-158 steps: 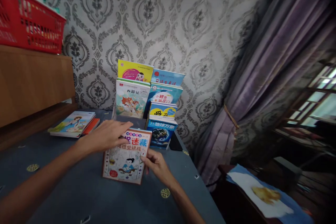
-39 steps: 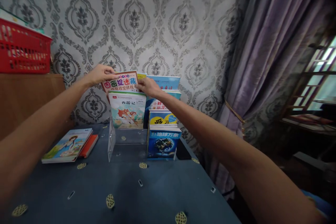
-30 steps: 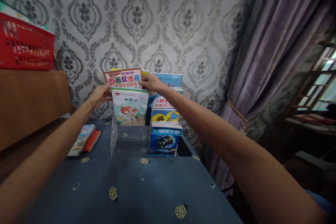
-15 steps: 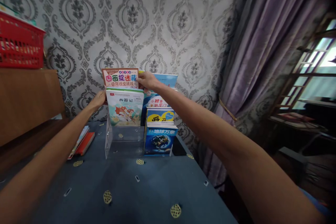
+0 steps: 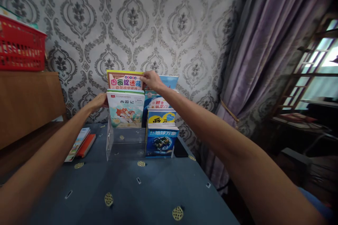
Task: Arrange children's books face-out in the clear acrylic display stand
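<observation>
A clear stepped rack (image 5: pixel 109 142) stands on the cloth-covered table, with books in two columns. In its upper left part is a brown-bordered book (image 5: pixel 124 81) with colourful lettering, in front of a yellow-edged one. My right hand (image 5: pixel 151 79) pinches the upper right corner of the brown-bordered book. At the left side of the rack is my left hand (image 5: pixel 99 101), its fingertips hidden behind the white book (image 5: pixel 126 109). The right column holds a light blue book (image 5: pixel 169 81), a carp picture book (image 5: pixel 158 102), a yellow book (image 5: pixel 161 116) and a blue globe book (image 5: pixel 161 143).
Left of the rack, a red book (image 5: pixel 86 145) and a white-blue book (image 5: pixel 78 144) lie on the table (image 5: pixel 137 197). A dark flat object (image 5: pixel 181 148) lies right of it. A red basket (image 5: pixel 22 44) sits on a wooden cabinet (image 5: pixel 29 105). Purple curtain (image 5: pixel 250 52) at right.
The brown-bordered book has moved slightly right and down, showing more of the yellow edge behind it. My right hand has moved right with it; my left hand is slightly lower.
</observation>
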{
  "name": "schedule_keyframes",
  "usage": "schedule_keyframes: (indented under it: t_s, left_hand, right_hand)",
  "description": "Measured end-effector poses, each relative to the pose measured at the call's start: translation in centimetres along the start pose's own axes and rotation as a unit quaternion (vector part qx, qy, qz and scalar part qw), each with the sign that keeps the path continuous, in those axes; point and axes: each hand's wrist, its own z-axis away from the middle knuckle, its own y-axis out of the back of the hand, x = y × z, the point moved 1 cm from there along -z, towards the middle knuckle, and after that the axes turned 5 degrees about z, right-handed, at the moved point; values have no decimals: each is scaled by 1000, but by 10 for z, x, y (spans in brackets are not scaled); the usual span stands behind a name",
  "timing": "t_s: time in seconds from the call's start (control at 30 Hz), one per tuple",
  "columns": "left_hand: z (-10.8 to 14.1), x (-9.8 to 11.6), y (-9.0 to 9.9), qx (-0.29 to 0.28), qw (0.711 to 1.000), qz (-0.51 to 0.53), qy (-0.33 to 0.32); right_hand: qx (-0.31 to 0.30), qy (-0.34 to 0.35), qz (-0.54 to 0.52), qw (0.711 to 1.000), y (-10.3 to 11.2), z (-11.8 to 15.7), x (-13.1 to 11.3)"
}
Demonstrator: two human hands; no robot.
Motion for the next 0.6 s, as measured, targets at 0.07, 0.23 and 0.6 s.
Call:
schedule_keyframes:
  t_s: [0.07,0.23,0.6]
  left_hand:
    - [1,1,-1,-6,1000,2,6]
    - [4,3,-2,3,1000,13,-9]
    - [8,19,0,44,995,7,-93]
  right_hand:
    - [3,4,11,1000,0,0,0]
    - [-39,3,29,999,3,1,-2]
    - [-99,87,139,982,6,9,-14]
